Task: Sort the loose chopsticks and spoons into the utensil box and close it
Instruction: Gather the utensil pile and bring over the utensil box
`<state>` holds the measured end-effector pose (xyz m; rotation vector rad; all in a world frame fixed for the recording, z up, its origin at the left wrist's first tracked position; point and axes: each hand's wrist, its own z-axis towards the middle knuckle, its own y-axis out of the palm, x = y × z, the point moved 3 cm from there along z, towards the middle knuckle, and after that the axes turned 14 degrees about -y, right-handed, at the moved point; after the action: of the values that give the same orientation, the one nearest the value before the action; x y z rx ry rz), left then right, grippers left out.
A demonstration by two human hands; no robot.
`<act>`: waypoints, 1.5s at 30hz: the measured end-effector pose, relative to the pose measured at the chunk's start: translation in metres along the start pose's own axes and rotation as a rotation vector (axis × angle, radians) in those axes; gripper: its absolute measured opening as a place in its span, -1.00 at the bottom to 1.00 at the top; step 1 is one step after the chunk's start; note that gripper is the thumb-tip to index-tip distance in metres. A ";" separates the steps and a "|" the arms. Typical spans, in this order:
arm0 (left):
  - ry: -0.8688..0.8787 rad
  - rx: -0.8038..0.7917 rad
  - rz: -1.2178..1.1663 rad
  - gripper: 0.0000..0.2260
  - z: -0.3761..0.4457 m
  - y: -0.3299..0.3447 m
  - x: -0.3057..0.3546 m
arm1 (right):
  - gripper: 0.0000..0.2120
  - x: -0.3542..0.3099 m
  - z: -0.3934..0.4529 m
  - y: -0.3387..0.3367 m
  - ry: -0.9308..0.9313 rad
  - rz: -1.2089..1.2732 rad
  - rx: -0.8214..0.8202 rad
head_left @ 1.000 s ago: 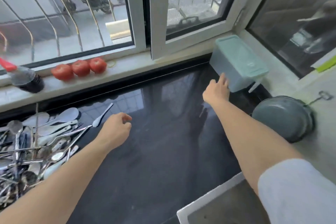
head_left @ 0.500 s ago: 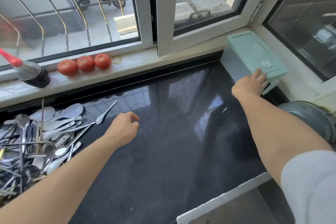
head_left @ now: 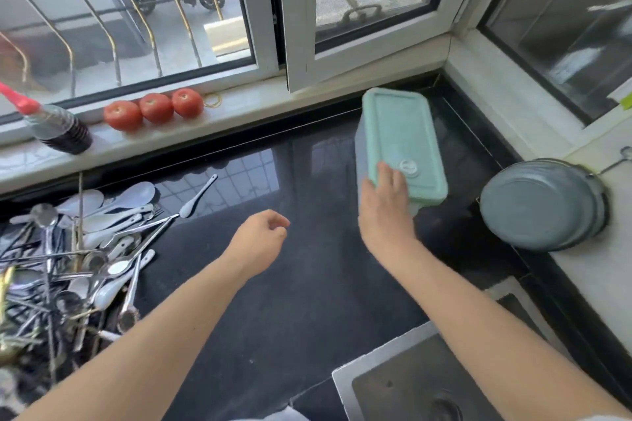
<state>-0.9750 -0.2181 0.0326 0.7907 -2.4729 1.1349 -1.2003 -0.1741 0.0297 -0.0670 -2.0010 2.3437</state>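
Gripping the near end of the utensil box [head_left: 400,143], the right hand [head_left: 384,212] has its fingers laid over the mint-green lid [head_left: 398,133] and its thumb down the box's left wall, arm reaching out toward 1 o'clock. Half a second back that box sat farther off in the corner at 2 o'clock with the hand just arriving on it; now it stands nearer the centre of the black countertop [head_left: 290,301], which I read as being drawn in toward the pile. The lid is on, so by my judgement opening it comes before any sorting.

The left hand [head_left: 258,243] hovers at 11 o'clock of the frame centre, fingers loosely curled and holding nothing, wrist straight, forearm stretched forward from the lower left. It has barely shifted over the last second.

Loose spoons and chopsticks [head_left: 71,260] lie heaped at 9 o'clock, well apart from the box, untouched. Beyond, on the sill [head_left: 239,113] at 11 o'clock, sit three tomatoes [head_left: 154,109] and a dark bottle [head_left: 58,128]. A grey upturned basin [head_left: 543,205] rests at 3 o'clock, and a sink [head_left: 410,386] corner shows at 5 o'clock.
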 end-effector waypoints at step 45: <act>-0.340 0.691 -1.167 -0.81 -0.266 -0.174 -0.357 | -0.62 -0.428 -0.077 -0.096 -0.667 1.255 -0.670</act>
<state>-0.5735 0.0198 0.1345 2.3106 -1.2073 1.3300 -0.7667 -0.1149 0.1098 -0.9152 -3.8456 2.0506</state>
